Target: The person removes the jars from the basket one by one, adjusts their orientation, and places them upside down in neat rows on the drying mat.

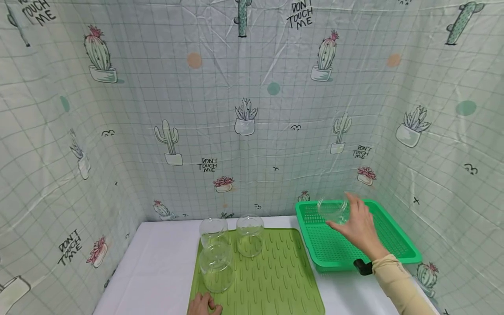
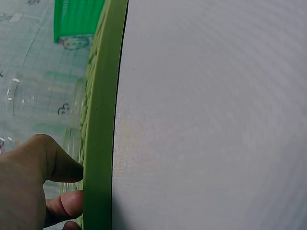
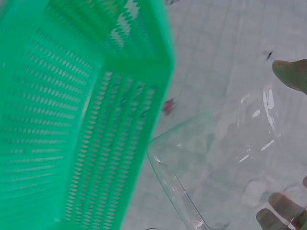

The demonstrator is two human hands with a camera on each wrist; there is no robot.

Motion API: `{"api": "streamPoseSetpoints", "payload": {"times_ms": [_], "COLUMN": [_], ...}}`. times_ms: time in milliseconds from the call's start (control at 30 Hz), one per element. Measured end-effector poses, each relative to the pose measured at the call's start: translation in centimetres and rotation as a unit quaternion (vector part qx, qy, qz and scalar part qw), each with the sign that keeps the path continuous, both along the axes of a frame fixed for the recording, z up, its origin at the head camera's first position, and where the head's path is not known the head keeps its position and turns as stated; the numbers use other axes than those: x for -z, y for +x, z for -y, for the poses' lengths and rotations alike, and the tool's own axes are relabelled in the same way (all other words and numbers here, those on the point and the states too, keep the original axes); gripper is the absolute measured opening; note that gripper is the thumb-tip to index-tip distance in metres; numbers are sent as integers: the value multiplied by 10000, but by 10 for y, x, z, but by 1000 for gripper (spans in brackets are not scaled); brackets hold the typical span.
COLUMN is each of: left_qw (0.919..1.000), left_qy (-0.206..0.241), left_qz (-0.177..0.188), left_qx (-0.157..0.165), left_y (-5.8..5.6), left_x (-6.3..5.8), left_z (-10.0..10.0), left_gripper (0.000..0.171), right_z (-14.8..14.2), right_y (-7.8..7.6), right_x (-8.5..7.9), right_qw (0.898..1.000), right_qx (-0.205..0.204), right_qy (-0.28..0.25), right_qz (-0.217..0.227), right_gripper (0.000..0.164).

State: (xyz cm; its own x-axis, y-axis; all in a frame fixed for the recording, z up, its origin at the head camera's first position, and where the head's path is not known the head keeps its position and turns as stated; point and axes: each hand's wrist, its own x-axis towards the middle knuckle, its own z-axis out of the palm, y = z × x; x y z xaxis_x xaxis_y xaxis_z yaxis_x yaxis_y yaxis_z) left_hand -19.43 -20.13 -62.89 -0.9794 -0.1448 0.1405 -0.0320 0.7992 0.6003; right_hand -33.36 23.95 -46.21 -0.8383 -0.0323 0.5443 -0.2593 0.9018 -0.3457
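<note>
A clear cup (image 1: 332, 209) is held by my right hand (image 1: 360, 225) above the green basket (image 1: 399, 234). My thumb and fingers are spread around the cup at its right side. In the right wrist view the see-through cup (image 3: 206, 158) tilts beside the basket's rim, with my thumb (image 3: 290, 74) and fingertips (image 3: 280, 206) at its other end. My left hand (image 1: 204, 305) rests at the near left of the green mat (image 1: 275, 271), fingers loosely bent and holding nothing. In the left wrist view its fingertips (image 2: 72, 203) touch the mat's surface.
Three clear cups stand on the mat's left part: one at the back left (image 1: 214, 229), one at the back (image 1: 250, 236), and one nearer (image 1: 217, 269), just beyond my left hand. A white tablecloth (image 1: 149, 262) covers the table. Patterned cloth (image 1: 267, 144) hangs behind and at both sides.
</note>
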Motion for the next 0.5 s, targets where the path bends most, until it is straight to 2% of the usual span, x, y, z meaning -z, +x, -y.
{"api": "streamPoseSetpoints", "payload": {"times_ms": [167, 333, 500], "left_qw": [10000, 10000, 10000], "left_qy": [-10, 27, 46], "left_qz": [-6, 29, 46], "left_qx": [17, 13, 30], "left_y": [-1, -1, 0], "left_x": [1, -1, -2], "left_z": [1, 1, 2], "left_gripper": [26, 25, 25], "right_z": [20, 39, 57], "right_y": [9, 17, 25], "right_x": [-5, -5, -2], "right_qw": [9955, 9809, 9692], "right_qx": [-397, -662, -919], "right_qy": [627, 1404, 1816], "right_qz": [-581, -1176, -1384], "right_gripper": [107, 110, 114]}}
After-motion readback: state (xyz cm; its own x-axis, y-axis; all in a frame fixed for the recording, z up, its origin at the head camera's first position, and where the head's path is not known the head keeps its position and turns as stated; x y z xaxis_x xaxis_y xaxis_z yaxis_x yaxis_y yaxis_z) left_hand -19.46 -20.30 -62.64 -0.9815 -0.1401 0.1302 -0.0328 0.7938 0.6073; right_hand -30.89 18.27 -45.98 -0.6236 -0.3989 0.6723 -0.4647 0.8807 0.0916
